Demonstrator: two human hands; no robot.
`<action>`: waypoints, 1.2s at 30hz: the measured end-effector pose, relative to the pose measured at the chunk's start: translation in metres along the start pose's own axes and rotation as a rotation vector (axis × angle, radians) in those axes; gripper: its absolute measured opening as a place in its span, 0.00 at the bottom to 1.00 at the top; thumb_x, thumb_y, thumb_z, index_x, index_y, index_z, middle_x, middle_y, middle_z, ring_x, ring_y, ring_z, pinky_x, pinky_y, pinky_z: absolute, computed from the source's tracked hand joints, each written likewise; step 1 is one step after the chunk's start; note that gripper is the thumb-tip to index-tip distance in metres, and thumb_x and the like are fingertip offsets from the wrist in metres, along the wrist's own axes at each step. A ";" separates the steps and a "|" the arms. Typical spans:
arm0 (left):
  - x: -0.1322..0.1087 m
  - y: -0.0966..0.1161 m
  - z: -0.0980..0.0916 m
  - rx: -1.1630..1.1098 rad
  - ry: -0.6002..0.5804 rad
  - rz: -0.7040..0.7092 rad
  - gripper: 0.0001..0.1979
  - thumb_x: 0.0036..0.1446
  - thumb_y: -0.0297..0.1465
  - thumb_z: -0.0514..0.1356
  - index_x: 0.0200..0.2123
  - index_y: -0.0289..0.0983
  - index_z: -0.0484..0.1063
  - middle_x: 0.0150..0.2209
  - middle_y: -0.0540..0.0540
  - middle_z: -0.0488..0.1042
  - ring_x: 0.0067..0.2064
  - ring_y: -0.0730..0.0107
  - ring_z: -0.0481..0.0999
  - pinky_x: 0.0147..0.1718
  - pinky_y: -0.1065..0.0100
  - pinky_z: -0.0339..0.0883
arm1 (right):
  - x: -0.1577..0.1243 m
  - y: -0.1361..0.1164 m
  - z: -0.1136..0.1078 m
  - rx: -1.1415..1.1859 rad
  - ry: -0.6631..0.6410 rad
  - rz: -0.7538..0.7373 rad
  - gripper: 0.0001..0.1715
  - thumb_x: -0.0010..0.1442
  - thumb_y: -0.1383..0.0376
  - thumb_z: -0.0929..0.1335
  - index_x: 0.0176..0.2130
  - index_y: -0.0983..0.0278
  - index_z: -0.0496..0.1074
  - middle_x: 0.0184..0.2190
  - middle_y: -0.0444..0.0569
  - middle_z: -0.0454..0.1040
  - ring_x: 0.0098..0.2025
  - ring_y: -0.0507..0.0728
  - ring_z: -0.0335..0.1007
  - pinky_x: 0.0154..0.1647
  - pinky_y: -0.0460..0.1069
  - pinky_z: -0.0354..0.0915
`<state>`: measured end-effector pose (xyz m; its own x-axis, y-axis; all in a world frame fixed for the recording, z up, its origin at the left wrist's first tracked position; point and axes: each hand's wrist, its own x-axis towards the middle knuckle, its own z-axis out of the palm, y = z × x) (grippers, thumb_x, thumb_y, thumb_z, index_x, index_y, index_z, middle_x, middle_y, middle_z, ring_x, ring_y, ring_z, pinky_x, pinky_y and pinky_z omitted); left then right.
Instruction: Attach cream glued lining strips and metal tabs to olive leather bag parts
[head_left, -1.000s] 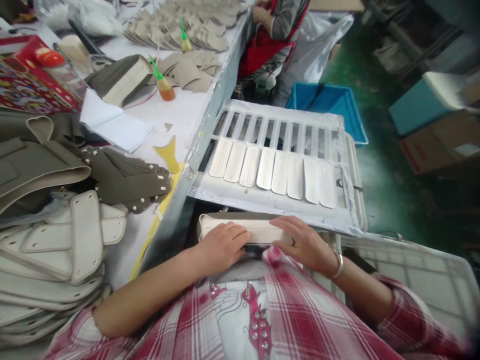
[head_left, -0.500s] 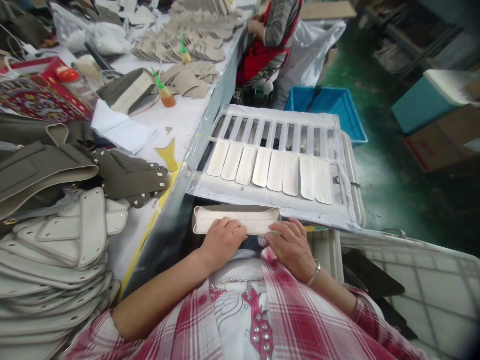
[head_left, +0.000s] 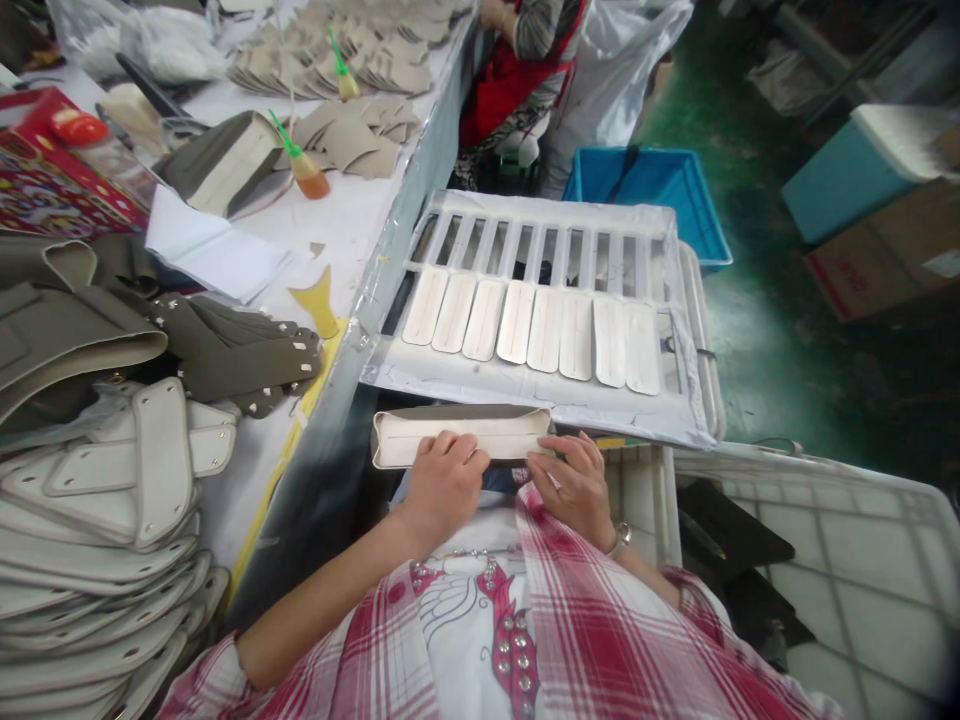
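Red-white plaid shirt (head_left: 592, 620), studded white top (head_left: 457, 610), right-wrist bangle (head_left: 619, 541), seemingly silver.

A long workbench with a white top and a metal-clad edge (head_left: 390, 290) runs across a glossy green painted floor (head_left: 750, 330). Beyond it sit a blue plastic crate (head_left: 637, 175), a teal bin (head_left: 832, 195), and a cardboard carton (head_left: 885, 270), beside a white plastic sack (head_left: 622, 70).
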<state>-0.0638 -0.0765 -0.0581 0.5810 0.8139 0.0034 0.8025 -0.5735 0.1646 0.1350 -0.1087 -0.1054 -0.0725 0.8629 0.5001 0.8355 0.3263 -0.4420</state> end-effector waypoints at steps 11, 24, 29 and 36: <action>0.014 0.002 -0.010 -0.016 -0.086 -0.068 0.04 0.57 0.30 0.53 0.32 0.39 0.66 0.38 0.45 0.65 0.41 0.59 0.62 0.35 0.60 0.54 | 0.013 -0.007 -0.007 -0.109 -0.138 0.365 0.17 0.50 0.53 0.68 0.32 0.64 0.64 0.34 0.54 0.70 0.39 0.61 0.65 0.38 0.54 0.61; 0.014 -0.004 -0.009 -0.063 -0.050 -0.074 0.04 0.54 0.29 0.53 0.32 0.38 0.67 0.37 0.44 0.65 0.40 0.58 0.63 0.34 0.58 0.57 | 0.021 -0.036 0.012 0.845 -0.706 1.121 0.32 0.53 0.42 0.61 0.17 0.65 0.68 0.15 0.47 0.70 0.14 0.48 0.59 0.15 0.44 0.52; 0.016 -0.006 -0.005 -0.079 -0.032 -0.067 0.04 0.55 0.29 0.53 0.31 0.36 0.67 0.36 0.42 0.65 0.41 0.57 0.64 0.35 0.57 0.59 | 0.032 -0.053 0.016 0.836 -0.713 1.083 0.32 0.52 0.42 0.62 0.16 0.63 0.69 0.11 0.46 0.67 0.14 0.50 0.60 0.17 0.46 0.55; -0.007 -0.050 -0.016 -0.318 0.065 -0.064 0.15 0.54 0.31 0.58 0.45 0.36 0.62 0.43 0.44 0.65 0.45 0.64 0.65 0.43 0.62 0.63 | 0.028 -0.062 0.030 0.955 -0.657 1.108 0.32 0.54 0.42 0.60 0.23 0.66 0.72 0.23 0.50 0.75 0.18 0.50 0.64 0.20 0.46 0.58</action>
<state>-0.1103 -0.0525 -0.0510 0.5124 0.8576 0.0439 0.7488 -0.4713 0.4661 0.0644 -0.0931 -0.0862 -0.1124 0.7527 -0.6487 0.0209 -0.6509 -0.7589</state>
